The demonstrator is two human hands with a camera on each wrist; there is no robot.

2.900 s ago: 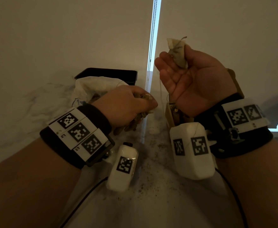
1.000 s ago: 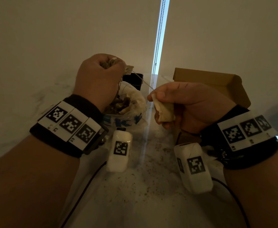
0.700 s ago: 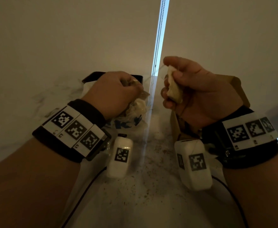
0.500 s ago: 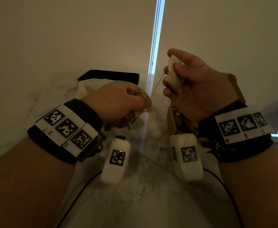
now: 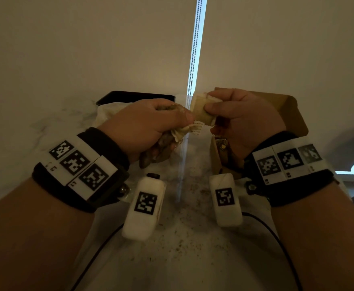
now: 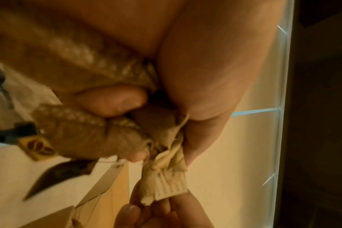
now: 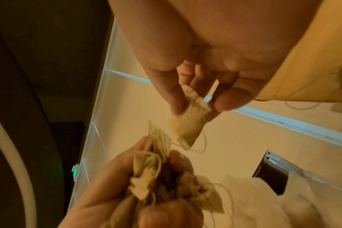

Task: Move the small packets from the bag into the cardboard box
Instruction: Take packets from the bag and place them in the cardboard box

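Holding position, both hands raised over a marble counter [image 5: 178, 255] dusted with dark crumbs.

Item 1, left hand [image 5: 146, 127]: fingers curled tight round a bunch of tea bags [image 7: 162, 179], strings and paper tags trailing out of the fist; a printed tag [image 6: 171, 185] hangs from the bunch toward the other hand.

Item 2, right hand [image 5: 241, 120]: thumb and fingertips pinch a single tea bag [image 7: 187, 125] by its upper end. This packet hangs just beside the bunch, and loose strings curl below it; whether a string links the two cannot be told.

Item 3, plastic bag [image 5: 109, 114]: pale, crumpled, on the counter at far left behind the left hand, in front of a black tray [image 5: 134, 96]. Its remaining contents are hidden.

Item 4, cardboard box [image 5: 285, 114]: on the right, under and behind the right hand, flap raised. At least one packet [image 5: 223, 147] shows inside near the left wall; a string and what may be a further packet show at the edge of the right wrist view.

Status, as judged: partly done. Some packets are already in the box; a handful is out of the bag but not yet boxed; one is being parted from the bunch and lies close to the box opening. Left to do: drop the single bag in, feed the rest of the handful across, then check the plastic bag for more. Tangled strings look the likeliest snag.
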